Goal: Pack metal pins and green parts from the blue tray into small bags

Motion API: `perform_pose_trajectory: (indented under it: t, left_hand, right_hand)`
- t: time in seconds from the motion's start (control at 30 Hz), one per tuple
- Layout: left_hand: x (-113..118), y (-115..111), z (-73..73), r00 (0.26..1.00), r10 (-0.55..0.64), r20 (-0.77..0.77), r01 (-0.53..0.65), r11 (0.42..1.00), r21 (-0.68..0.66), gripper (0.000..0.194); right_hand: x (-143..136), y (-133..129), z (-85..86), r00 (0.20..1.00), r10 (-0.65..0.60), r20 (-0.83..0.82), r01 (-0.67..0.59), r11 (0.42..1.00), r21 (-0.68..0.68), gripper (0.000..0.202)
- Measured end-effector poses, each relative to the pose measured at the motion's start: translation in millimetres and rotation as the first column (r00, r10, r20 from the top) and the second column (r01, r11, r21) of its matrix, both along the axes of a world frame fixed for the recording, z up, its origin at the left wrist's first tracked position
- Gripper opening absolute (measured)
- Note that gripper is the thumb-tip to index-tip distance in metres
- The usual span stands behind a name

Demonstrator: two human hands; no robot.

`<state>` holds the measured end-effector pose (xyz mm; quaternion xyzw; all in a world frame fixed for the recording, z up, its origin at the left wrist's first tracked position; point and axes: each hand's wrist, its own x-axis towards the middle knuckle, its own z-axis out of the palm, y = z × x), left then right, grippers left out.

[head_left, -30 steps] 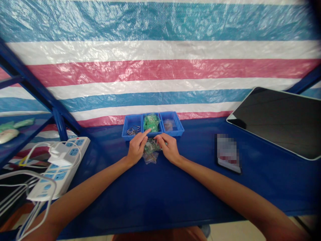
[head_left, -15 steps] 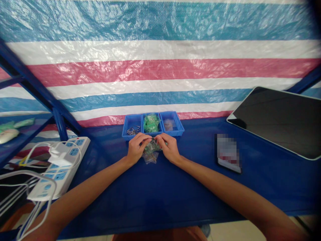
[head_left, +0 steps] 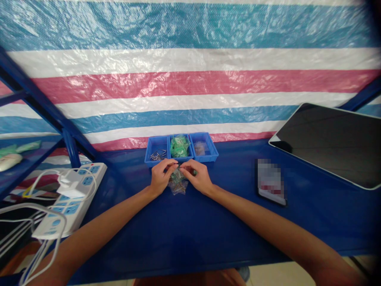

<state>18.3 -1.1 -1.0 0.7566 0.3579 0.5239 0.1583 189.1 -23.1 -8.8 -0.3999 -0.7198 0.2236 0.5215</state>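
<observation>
striped sheeting (head_left: 190, 83) backs one blue table (head_left: 178, 238). two hands, left hand (head_left: 160, 176) and right hand (head_left: 200, 176), meet with thumbs and forefingers held narrow; what they pinch is too small to tell. between and just below the fingertips lie small plastic bags (head_left: 177, 186), partly hidden, count unclear. just beyond, three blue bins (head_left: 204, 158) hold loose metal pieces (head_left: 157, 155), green packets (head_left: 179, 147) and a clear packet (head_left: 200, 149). well apart: one phone (head_left: 270, 182), one dark screen (head_left: 330, 145), one power strip (head_left: 71, 204).
</observation>
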Motion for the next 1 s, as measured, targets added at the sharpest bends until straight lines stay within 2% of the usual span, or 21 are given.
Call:
perform_pose_trajectory:
  t: [0.13,0.4,0.6,0.73,0.83,1.0]
  left_hand:
    - [-0.7,-0.1,-1.5,1.0,-0.011,0.003,0.011,1.0,-0.021,0.015]
    - [-2.7,-1.4,-1.3,1.0,-0.005,0.016,0.006,0.994,-0.109,0.02]
    - [-3.8,-3.5,1.5,0.989,0.104,-0.104,-0.112,0.991,-0.076,0.041]
    - [-4.9,-2.9,-1.2,0.985,0.143,-0.092,-0.147,0.989,-0.033,0.047]
    - [-4.2,-2.8,-0.6,0.994,0.089,-0.064,-0.091,0.996,-0.025,0.041]
    - [-2.0,-4.4,2.6,1.0,0.006,0.03,-0.004,0.998,-0.062,0.021]
  right_hand:
    - [-0.8,0.7,-1.0,1.0,0.004,0.02,-0.005,1.0,0.019,0.019]
    - [0.1,1.9,-2.5,0.998,-0.052,-0.037,0.05,0.998,-0.045,0.024]
    - [1.2,0.6,0.3,0.996,-0.082,-0.022,0.081,0.996,-0.048,0.03]
    - [1.6,0.1,0.9,0.996,-0.089,-0.033,0.087,0.995,-0.045,0.03]
    - [1.8,0.3,0.4,0.994,-0.097,-0.042,0.094,0.994,-0.052,0.03]
    - [1.8,1.2,-1.0,0.993,-0.105,-0.051,0.102,0.993,-0.058,0.028]
